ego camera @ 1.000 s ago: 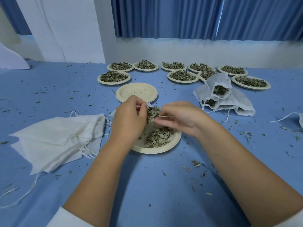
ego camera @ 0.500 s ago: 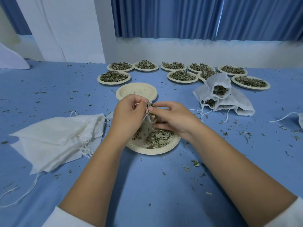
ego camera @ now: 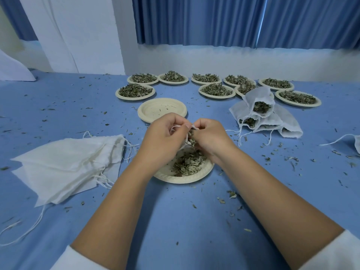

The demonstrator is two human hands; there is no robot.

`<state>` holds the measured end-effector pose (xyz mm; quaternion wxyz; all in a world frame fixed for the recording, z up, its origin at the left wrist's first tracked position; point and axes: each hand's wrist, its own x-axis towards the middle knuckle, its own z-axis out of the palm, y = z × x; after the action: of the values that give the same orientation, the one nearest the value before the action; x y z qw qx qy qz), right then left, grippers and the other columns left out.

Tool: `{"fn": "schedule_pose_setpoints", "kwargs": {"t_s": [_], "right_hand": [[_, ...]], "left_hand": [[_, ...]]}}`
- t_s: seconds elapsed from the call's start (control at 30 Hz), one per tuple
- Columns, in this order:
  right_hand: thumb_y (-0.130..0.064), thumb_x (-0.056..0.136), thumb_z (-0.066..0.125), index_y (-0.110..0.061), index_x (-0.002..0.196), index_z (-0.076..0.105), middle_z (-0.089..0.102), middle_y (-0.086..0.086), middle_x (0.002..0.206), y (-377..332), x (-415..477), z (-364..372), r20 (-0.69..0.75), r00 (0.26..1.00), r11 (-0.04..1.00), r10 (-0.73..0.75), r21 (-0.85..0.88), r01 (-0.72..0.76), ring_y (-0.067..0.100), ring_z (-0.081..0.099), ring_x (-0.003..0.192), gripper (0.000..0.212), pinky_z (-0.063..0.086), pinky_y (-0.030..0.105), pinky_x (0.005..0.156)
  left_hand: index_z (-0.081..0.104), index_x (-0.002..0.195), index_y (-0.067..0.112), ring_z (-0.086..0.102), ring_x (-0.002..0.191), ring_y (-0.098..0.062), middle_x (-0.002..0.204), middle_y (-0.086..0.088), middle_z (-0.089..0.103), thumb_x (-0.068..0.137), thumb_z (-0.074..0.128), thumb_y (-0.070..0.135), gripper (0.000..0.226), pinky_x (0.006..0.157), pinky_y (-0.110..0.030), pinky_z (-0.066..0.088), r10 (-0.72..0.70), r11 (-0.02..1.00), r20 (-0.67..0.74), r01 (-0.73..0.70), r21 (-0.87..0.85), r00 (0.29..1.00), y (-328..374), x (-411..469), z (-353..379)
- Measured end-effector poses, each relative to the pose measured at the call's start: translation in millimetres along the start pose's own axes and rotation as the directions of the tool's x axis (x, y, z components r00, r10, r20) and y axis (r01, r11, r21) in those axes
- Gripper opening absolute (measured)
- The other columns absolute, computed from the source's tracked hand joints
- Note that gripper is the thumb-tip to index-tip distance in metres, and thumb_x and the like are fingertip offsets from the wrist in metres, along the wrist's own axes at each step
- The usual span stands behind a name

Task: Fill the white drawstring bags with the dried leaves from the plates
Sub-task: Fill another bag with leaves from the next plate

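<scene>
plates with dried leaves [ego camera: 136,98]: 10 | empty plate [ego camera: 162,112]: 1 | held bag [ego camera: 185,142]: 1 | filled bags [ego camera: 259,95]: at least 2 | flat bags [ego camera: 66,164]: pile, uncountable | hands: 2, left hand [ego camera: 161,137], right hand [ego camera: 211,137]

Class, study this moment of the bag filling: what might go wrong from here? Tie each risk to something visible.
1. The left hand and right hand pinch the small bag over the near plate; leaves may drop past its rim onto the cloth.
2. The filled bags lie piled, mouths open; a nudge might spill them.
</scene>
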<state>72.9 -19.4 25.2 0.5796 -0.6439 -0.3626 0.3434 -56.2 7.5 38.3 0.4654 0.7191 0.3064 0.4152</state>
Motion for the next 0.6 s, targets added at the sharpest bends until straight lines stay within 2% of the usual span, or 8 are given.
{"fn": "schedule_pose_setpoints", "kwargs": {"t_s": [0.07, 0.13, 0.27, 0.33, 0.4, 0.47, 0.53, 0.6], "right_hand": [[-0.001, 0.085, 0.068, -0.014, 0.067, 0.057, 0.058, 0.001, 0.057, 1.8, 1.2, 1.9, -0.022, 1.0, 0.999, 0.009, -0.038, -0.01, 0.011, 0.055, 0.045, 0.024, 0.045, 0.021, 0.044], [-0.005, 0.084, 0.071, -0.012, 0.073, 0.062, 0.062, 0.003, 0.065, 0.7, 0.6, 3.2, 0.006, 1.0, 1.0, 0.018, -0.006, -0.018, 0.014, 0.061, 0.054, 0.016, 0.051, 0.026, 0.051], [-0.019, 0.084, 0.076, -0.01, 0.088, 0.072, 0.071, 0.004, 0.087, -8.8, -2.6, -4.3, 0.193, 0.979, 0.986, 0.066, 0.135, -0.094, 0.01, 0.072, 0.076, 0.011, 0.058, 0.025, 0.062], [-0.024, 0.085, 0.076, -0.011, 0.095, 0.075, 0.069, 0.015, 0.109, -12.4, -3.3, -9.6, 0.268, 0.956, 0.979, 0.117, 0.128, -0.156, 0.02, 0.071, 0.097, 0.017, 0.06, 0.031, 0.072], [-0.027, 0.086, 0.074, -0.013, 0.098, 0.075, 0.064, 0.02, 0.118, -15.7, -6.0, -12.8, 0.308, 0.943, 0.981, 0.129, 0.101, -0.168, 0.022, 0.069, 0.101, 0.018, 0.06, 0.034, 0.077], [-0.03, 0.084, 0.076, -0.014, 0.109, 0.072, 0.063, 0.01, 0.116, -18.3, -9.9, -14.7, 0.332, 0.937, 0.989, 0.112, 0.055, -0.138, 0.015, 0.066, 0.097, 0.029, 0.06, 0.033, 0.077], [-0.035, 0.077, 0.081, -0.019, 0.122, 0.064, 0.059, 0.004, 0.119, -19.5, -13.6, -15.7, 0.317, 0.944, 0.995, 0.092, -0.055, -0.079, 0.009, 0.066, 0.093, 0.051, 0.06, 0.028, 0.072], [-0.037, 0.069, 0.087, -0.024, 0.124, 0.059, 0.056, 0.0, 0.117, -19.5, -17.9, -13.7, 0.284, 0.958, 0.982, 0.04, -0.189, 0.015, 0.009, 0.068, 0.093, 0.063, 0.059, 0.025, 0.066]], "left_hand": [[0.066, 0.085, 0.018, 0.051, 0.052, -0.004, 0.058, 0.012, 0.059, 0.094, 0.061, 0.016, 0.011, 0.051, -0.017, 0.044, 0.004, 0.999, -0.029, -0.003, 0.04, 1.0, -2.0, 0.3, 2.3], [0.066, 0.082, 0.024, 0.053, 0.056, -0.007, 0.064, 0.011, 0.062, 0.093, 0.062, 0.021, 0.012, 0.055, -0.021, 0.045, 0.006, 0.994, -0.125, 0.008, 0.108, 0.992, -5.4, 3.4, 0.2], [0.065, 0.079, 0.026, 0.052, 0.051, 0.005, 0.064, 0.014, 0.061, 0.093, 0.061, 0.022, 0.014, 0.049, -0.009, 0.038, 0.004, 0.992, -0.234, 0.026, 0.123, 0.972, -8.5, 8.0, -6.2], [0.065, 0.079, 0.026, 0.052, 0.053, 0.008, 0.066, 0.015, 0.061, 0.092, 0.061, 0.021, 0.014, 0.05, -0.006, 0.036, 0.002, 0.992, -0.244, 0.03, 0.126, 0.97, -9.0, 8.5, -7.1], [0.065, 0.081, 0.025, 0.053, 0.055, 0.008, 0.068, 0.015, 0.062, 0.093, 0.061, 0.022, 0.013, 0.052, -0.006, 0.037, -0.005, 0.991, -0.249, 0.038, 0.126, 0.968, -9.8, 9.2, -7.6], [0.067, 0.082, 0.024, 0.052, 0.056, 0.007, 0.07, 0.014, 0.063, 0.093, 0.061, 0.022, 0.012, 0.053, -0.006, 0.037, -0.011, 0.991, -0.256, 0.046, 0.129, 0.967, -10.3, 10.1, -8.2], [0.067, 0.082, 0.024, 0.052, 0.055, 0.007, 0.069, 0.013, 0.063, 0.092, 0.061, 0.023, 0.012, 0.053, -0.008, 0.039, -0.021, 0.991, -0.264, 0.055, 0.126, 0.964, -10.7, 10.6, -9.2], [0.067, 0.081, 0.026, 0.053, 0.056, 0.006, 0.067, 0.013, 0.062, 0.092, 0.061, 0.023, 0.013, 0.056, -0.013, 0.042, -0.03, 0.991, -0.272, 0.064, 0.118, 0.962, -10.8, 10.7, -10.4]]}}
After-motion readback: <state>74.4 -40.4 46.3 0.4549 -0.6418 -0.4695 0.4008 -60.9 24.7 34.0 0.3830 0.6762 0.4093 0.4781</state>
